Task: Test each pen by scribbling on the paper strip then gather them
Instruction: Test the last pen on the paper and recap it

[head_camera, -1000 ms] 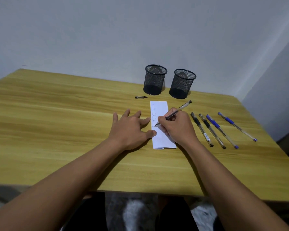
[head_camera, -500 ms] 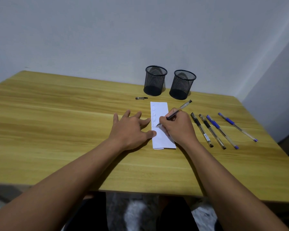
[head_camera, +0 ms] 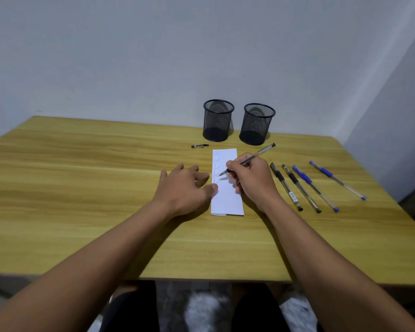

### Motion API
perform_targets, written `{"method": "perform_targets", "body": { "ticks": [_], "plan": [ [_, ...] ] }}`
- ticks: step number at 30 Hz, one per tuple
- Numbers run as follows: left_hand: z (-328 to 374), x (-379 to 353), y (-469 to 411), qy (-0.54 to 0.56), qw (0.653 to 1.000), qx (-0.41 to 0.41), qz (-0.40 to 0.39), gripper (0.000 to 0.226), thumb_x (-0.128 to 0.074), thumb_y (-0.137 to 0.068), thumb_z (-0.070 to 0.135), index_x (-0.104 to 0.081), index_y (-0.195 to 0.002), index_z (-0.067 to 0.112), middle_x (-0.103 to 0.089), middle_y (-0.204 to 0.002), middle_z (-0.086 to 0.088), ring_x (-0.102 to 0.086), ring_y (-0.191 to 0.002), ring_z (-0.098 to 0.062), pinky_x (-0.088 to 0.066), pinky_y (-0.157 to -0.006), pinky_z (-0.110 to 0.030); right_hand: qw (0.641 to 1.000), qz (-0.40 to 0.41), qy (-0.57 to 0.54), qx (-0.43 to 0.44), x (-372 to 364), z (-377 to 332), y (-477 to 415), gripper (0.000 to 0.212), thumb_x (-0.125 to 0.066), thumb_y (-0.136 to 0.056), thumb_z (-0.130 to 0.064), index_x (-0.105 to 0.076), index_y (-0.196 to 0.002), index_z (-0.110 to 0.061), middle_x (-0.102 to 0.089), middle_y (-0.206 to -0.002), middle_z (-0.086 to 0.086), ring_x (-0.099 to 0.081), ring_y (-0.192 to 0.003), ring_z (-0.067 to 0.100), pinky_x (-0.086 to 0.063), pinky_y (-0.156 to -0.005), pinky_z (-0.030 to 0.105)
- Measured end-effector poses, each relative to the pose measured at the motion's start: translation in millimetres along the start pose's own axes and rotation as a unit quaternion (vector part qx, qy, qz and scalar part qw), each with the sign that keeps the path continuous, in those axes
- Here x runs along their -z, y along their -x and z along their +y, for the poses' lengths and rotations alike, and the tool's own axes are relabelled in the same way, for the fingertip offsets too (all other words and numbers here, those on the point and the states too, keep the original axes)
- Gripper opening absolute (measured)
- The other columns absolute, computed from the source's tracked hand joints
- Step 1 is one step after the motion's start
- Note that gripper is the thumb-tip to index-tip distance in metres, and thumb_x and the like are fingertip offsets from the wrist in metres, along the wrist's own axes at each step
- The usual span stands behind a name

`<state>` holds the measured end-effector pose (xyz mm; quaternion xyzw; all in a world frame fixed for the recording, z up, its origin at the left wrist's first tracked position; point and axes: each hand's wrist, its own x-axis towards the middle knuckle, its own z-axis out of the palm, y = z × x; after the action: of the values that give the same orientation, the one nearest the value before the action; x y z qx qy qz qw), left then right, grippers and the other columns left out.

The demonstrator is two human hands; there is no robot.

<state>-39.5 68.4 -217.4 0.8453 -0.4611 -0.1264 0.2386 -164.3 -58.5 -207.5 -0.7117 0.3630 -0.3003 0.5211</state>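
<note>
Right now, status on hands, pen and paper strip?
Right hand grips pen, tip on paper strip. Left hand flat, thumb on strip edge. Four pens lie right.

The pen (head_camera: 259, 153) in the right hand (head_camera: 252, 180) has a clear, glossy plastic barrel with a dark core showing through. Under the grip lies the paper (head_camera: 227, 197), matt white and smooth, folded at its near end and carrying thin ink marks. Just right of the grip, the black pens (head_camera: 286, 186) (head_camera: 301, 188) and blue pens (head_camera: 315, 188) (head_camera: 337, 180) have the same shiny clear plastic with coloured trim. Beyond the grip stand two cups (head_camera: 218, 121) (head_camera: 257, 124) of black wire mesh, matt, with solid dark bases. Beyond and left of the grip is a small clear plastic cap (head_camera: 199, 146). The table (head_camera: 82, 176) is light wood grain, smooth with a soft sheen. The wall (head_camera: 130, 56) is plain and matt.
</note>
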Motion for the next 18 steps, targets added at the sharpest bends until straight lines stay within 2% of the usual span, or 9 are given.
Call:
{"method": "perform_targets", "body": {
  "ticks": [1,3,4,5,8,10,12,15,18],
  "plan": [
    [0.3,3.0,-0.6,0.032,0.999,0.009,0.016,0.050,-0.053,-0.084,0.058,-0.066,-0.126,0.035,-0.054,-0.146,0.004,-0.041,-0.141,-0.026,-0.026,-0.118,-0.053,1.000,-0.001,-0.002,0.001,-0.3,0.2,-1.5,0.015,-0.065,-0.097,-0.017,-0.066,-0.090,-0.004,-0.066,-0.068,0.009,-0.057,-0.055,0.016,-0.049,-0.052,0.033],
    [1.8,12.0,-4.7,0.094,0.993,0.031,0.063,0.032,-0.054,-0.083,0.046,-0.074,-0.105,0.033,-0.075,-0.106,0.005,-0.066,-0.104,-0.022,-0.050,-0.098,-0.043,1.000,0.009,0.005,0.008,-0.7,-0.2,-6.0,0.016,-0.066,-0.096,-0.019,-0.066,-0.086,-0.006,-0.068,-0.068,0.007,-0.056,-0.052,0.012,-0.048,-0.054,0.033],
    [1.0,15.9,-10.8,0.113,0.989,0.040,0.091,0.026,-0.054,-0.084,0.042,-0.074,-0.097,0.031,-0.075,-0.092,0.006,-0.068,-0.091,-0.020,-0.054,-0.090,-0.039,1.000,0.017,0.006,0.010,-0.4,-0.8,-8.8,0.017,-0.067,-0.095,-0.019,-0.067,-0.085,-0.006,-0.068,-0.068,0.006,-0.056,-0.049,0.007,-0.047,-0.055,0.032],
    [-0.3,19.4,-19.2,0.119,0.985,0.047,0.119,0.023,-0.054,-0.085,0.039,-0.074,-0.093,0.029,-0.074,-0.087,0.006,-0.068,-0.086,-0.021,-0.056,-0.085,-0.037,1.000,0.023,0.004,0.014,0.3,-1.6,-11.6,0.017,-0.067,-0.095,-0.019,-0.068,-0.084,-0.006,-0.068,-0.067,0.005,-0.055,-0.047,0.003,-0.046,-0.056,0.029],
    [-5.4,25.9,-54.1,0.091,0.980,0.043,0.170,0.022,-0.057,-0.090,0.032,-0.074,-0.102,0.024,-0.074,-0.102,0.003,-0.067,-0.096,-0.022,-0.054,-0.085,-0.034,0.999,0.034,-0.013,0.023,2.4,-4.9,-19.4,0.018,-0.067,-0.094,-0.016,-0.067,-0.080,-0.005,-0.064,-0.061,0.001,-0.053,-0.046,-0.002,-0.042,-0.056,0.025],
    [-9.2,24.6,-80.2,0.064,0.985,0.035,0.153,0.030,-0.059,-0.094,0.031,-0.068,-0.121,0.021,-0.070,-0.120,0.001,-0.063,-0.109,-0.022,-0.051,-0.092,-0.035,0.998,0.041,-0.036,0.030,3.6,-5.4,-24.8,0.021,-0.066,-0.095,-0.015,-0.064,-0.075,-0.007,-0.061,-0.058,-0.002,-0.052,-0.047,-0.002,-0.040,-0.056,0.025],
    [-12.5,20.4,-101.5,0.026,0.991,0.039,0.128,0.036,-0.059,-0.096,0.032,-0.063,-0.130,0.021,-0.066,-0.128,-0.001,-0.060,-0.117,-0.025,-0.050,-0.097,-0.038,0.997,0.048,-0.057,0.037,4.9,-6.2,-29.1,0.024,-0.065,-0.095,-0.017,-0.062,-0.073,-0.009,-0.060,-0.059,-0.001,-0.050,-0.049,0.002,-0.038,-0.055,0.026],
    [-17.7,11.4,-119.5,-0.066,0.990,0.022,0.127,0.027,-0.057,-0.097,0.036,-0.070,-0.119,0.028,-0.071,-0.116,-0.002,-0.060,-0.112,-0.028,-0.050,-0.093,-0.043,0.995,0.048,-0.082,0.044,9.3,-11.0,-33.9,0.021,-0.064,-0.097,-0.019,-0.065,-0.079,-0.007,-0.063,-0.066,0.002,-0.049,-0.052,0.010,-0.036,-0.049,0.027],
    [-21.5,10.3,-120.1,-0.025,0.987,0.011,0.157,0.017,-0.062,-0.095,0.030,-0.075,-0.105,0.027,-0.074,-0.102,-0.001,-0.064,-0.100,-0.027,-0.051,-0.085,-0.038,0.992,0.042,-0.112,0.035,13.1,-20.1,-38.8,0.018,-0.060,-0.098,-0.014,-0.067,-0.083,-0.008,-0.065,-0.068,0.004,-0.050,-0.052,0.012,-0.039,-0.043,0.026]
  ]
}}
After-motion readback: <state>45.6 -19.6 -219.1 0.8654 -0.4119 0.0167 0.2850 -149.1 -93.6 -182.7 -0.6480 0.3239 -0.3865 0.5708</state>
